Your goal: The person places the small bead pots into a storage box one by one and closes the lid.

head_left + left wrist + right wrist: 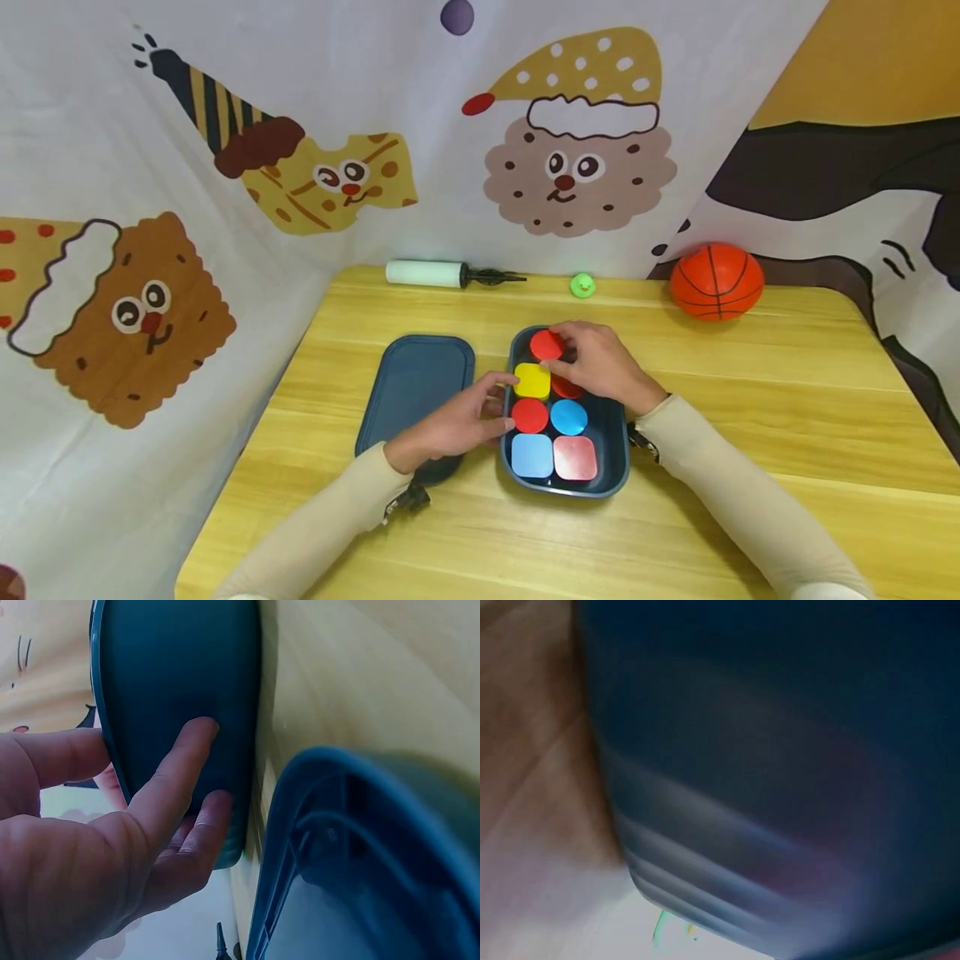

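Note:
A dark blue bin [611, 467] holds several colourful pieces with round or square tops. On its left side, my left hand [465, 419] touches the outer wall with extended fingers. In the left wrist view these fingers [169, 784] lie against the bin's wall [180, 667]. My right hand [602, 362] reaches over the far right part of the bin, fingertips beside a round red piece [545, 344] and the thumb near a yellow square piece [532, 381]. Whether it grips anything is hidden. Mostly the bin's blurred outer wall [742, 750] fills the right wrist view.
Left of the bin lies a matching dark blue lid [412, 383], partly under my left forearm. Along the table's far edge are a white hand pump [426, 273], a small green duck-faced ball [582, 286] and an orange basketball [717, 282]. A printed cloth hangs behind.

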`<state>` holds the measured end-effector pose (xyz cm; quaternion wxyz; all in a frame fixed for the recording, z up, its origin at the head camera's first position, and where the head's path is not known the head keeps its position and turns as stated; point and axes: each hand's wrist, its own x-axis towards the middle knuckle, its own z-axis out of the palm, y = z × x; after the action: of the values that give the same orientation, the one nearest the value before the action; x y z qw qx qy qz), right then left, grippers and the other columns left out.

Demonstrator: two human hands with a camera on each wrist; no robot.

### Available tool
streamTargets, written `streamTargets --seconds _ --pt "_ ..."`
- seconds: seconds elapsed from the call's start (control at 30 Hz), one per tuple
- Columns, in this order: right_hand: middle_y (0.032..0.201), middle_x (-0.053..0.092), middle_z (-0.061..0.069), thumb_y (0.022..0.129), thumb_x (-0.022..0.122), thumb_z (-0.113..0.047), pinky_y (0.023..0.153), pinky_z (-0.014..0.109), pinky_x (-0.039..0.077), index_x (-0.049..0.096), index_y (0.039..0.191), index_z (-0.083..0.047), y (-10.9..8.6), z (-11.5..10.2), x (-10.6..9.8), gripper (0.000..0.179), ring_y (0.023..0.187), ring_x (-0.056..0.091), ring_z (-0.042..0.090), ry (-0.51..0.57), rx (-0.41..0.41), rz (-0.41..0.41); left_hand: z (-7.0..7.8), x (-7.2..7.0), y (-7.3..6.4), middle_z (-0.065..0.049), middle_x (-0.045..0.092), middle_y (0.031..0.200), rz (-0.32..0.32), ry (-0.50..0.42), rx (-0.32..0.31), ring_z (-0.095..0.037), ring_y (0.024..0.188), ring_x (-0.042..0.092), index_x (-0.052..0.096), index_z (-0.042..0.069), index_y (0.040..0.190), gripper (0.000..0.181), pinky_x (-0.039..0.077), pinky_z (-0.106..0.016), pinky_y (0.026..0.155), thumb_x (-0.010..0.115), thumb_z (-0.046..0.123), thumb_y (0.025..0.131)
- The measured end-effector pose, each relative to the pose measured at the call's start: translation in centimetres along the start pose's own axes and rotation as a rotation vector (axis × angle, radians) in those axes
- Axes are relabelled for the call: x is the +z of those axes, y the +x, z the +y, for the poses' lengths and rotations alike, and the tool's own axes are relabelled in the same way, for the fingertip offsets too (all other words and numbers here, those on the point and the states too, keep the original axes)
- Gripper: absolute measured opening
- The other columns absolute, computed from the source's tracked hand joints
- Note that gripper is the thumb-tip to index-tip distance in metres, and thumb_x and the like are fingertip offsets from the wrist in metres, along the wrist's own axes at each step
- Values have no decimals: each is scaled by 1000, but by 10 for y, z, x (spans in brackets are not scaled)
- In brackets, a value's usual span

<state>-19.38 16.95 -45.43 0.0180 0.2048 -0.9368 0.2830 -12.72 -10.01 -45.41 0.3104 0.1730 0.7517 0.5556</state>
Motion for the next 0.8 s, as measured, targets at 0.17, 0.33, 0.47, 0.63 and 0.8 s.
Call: streamTargets --seconds 0.17,0.33,0.47,0.63,0.8 --pt "119 77 14 89 87 -36 84 41 65 69 134 -2 4 0 3 60 99 73 27 -59 -5 -25 0 -1 1 -17 55 143 -9 4 4 -30 124 62 39 17 157 57 63 -46 94 64 10 106" --pt "120 77 15 92 84 -36 85 43 65 70 133 -1 4 1 2 55 100 74 28 -60 -16 -55 1 -2 1 -17 54 144 -16 -4 0 -30 125 61 39 17 157 57 63 -46 95 63 9 106" --pt "123 77 14 96 80 -34 86 43 65 71 133 -2 4 3 1 50 101 76 27 -49 -23 -71 1 -3 2 -17 55 145 -16 -5 -3 -30 127 61 39 17 157 57 63 -45 95 64 10 106" --pt "122 77 14 97 78 -31 87 43 65 71 132 -2 2 4 -2 46 101 77 26 4 -14 -60 -1 -3 2 -16 54 146 -18 -15 -3 -31 130 60 40 18 157 57 62 -45 97 65 11 106" --pt "123 76 15 98 77 -30 88 45 65 71 132 -2 -2 5 -9 45 102 77 28 40 -10 -50 -2 -3 3 -17 53 147 -18 -26 2 -32 132 59 40 19 157 57 62 -46 98 64 11 106"
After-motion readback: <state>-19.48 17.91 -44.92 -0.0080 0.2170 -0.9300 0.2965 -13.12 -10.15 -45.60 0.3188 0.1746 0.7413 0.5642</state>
